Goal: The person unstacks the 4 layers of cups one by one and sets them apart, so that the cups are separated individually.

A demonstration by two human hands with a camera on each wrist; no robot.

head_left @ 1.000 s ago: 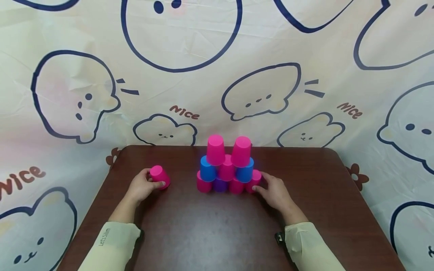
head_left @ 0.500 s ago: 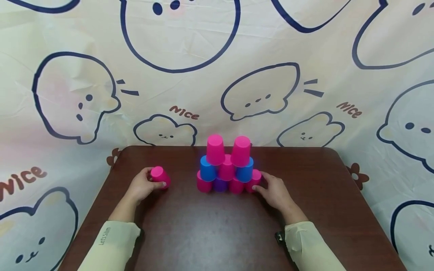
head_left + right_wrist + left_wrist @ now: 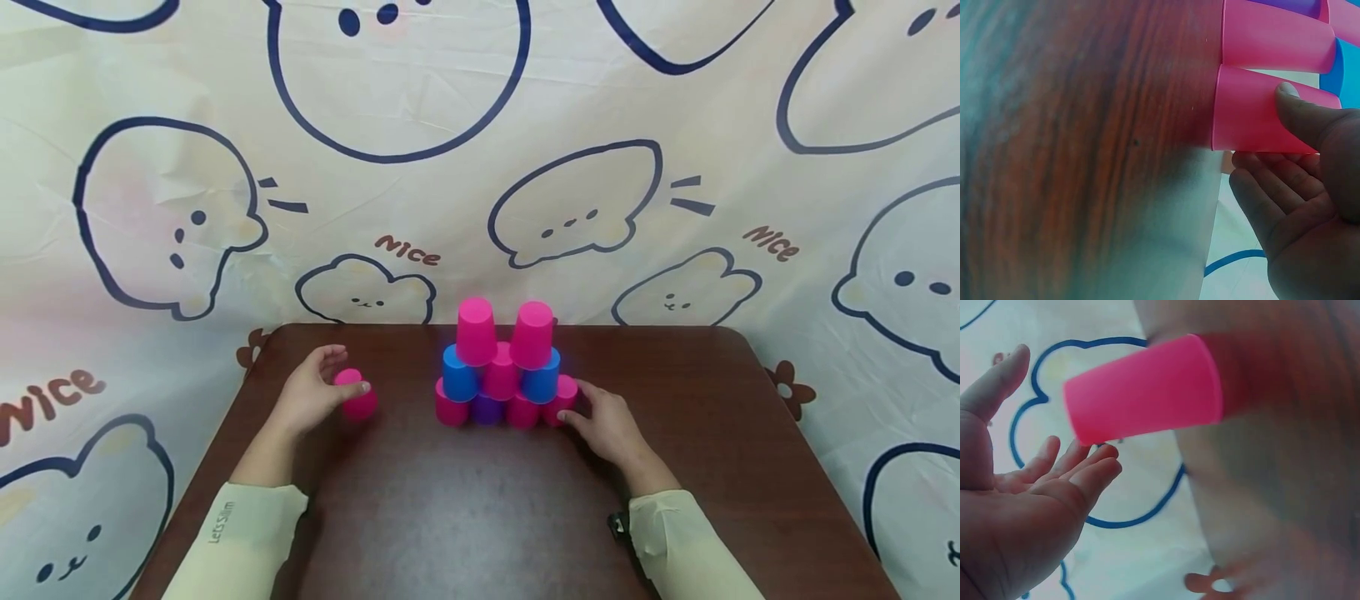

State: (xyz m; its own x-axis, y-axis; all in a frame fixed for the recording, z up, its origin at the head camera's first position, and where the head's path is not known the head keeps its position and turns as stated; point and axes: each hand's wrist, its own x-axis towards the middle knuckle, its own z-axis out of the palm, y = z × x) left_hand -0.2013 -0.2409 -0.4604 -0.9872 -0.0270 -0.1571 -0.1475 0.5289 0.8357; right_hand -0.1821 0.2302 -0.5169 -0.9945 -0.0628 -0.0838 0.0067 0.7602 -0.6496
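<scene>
A single pink cup (image 3: pixel 361 405) stands upside down on the table at left. My left hand (image 3: pixel 309 393) is beside its upper part; in the left wrist view the thumb and fingers are spread apart around the narrow end of the cup (image 3: pixel 1141 390), with nothing gripped. To the right rises a three-level pyramid of upturned cups. Two pink cups, one of them the left top cup (image 3: pixel 477 332), form its top level. At the pyramid's lower right corner my right hand (image 3: pixel 609 429) holds the end pink cup (image 3: pixel 1247 112), thumb on the near side and fingers on the far side.
Blue cups, such as the left one (image 3: pixel 460 373), flank a pink cup in the middle level. A purple cup (image 3: pixel 488 409) sits in the bottom row. Behind the brown table (image 3: pixel 480 517) hangs a cartoon-printed cloth (image 3: pixel 450 192).
My left hand has let go of the single pink cup, its fingers opening and lifting up slightly. The cup stays where it was. The right hand and the pyramid hold still.
</scene>
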